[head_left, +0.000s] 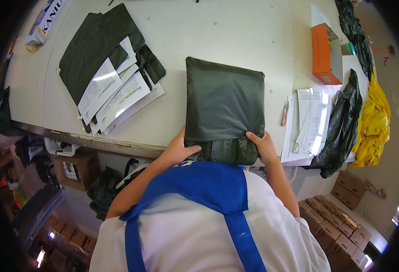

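A dark green square pouch of smooth, coated-looking fabric (pixel 225 99) lies on the table in front of me, its near end at the table's front edge. My left hand (pixel 180 148) grips its near left corner, with the thumb on top. At the near right corner, my right hand (pixel 262 144) holds it the same way. Folded green fabric (pixel 224 151) bulges out from under the pouch's near edge, between my two hands. The fingers beneath the pouch are hidden.
At the left lies a pile of dark green fabric pieces (pixel 100 43) with white printed sheets (pixel 117 93). To the right are an orange box (pixel 323 59), a pinkish pen-like tool (pixel 284 113), stacked papers (pixel 309 122), a dark plastic bag (pixel 344 127) and yellow fabric (pixel 374 122).
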